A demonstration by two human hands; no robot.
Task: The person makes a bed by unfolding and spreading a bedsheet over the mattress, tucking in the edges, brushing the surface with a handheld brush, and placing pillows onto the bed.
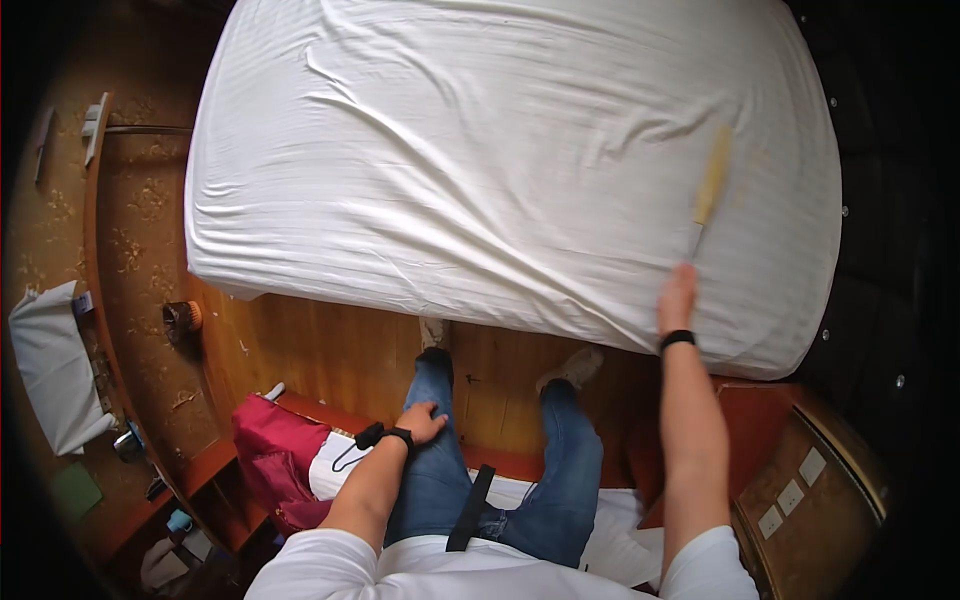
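A white sheet point(450, 150) with long creases covers the mattress in front of me. My right hand point(678, 298) is closed round the handle of a brush point(711, 180) with a long yellowish head, slightly blurred, over the right part of the sheet. On my thigh, on the blue jeans point(430, 490), rests my left hand point(424, 423), its fingers spread and nothing in them. Both wrists wear black bands.
Dark red cloth point(275, 460) lies at the lower left. A brown basket point(182, 320) stands by the left wall. White cloth point(60, 370) hangs over the left furniture. Wall sockets point(790, 497) are at the lower right, beside a dark headboard point(890, 250).
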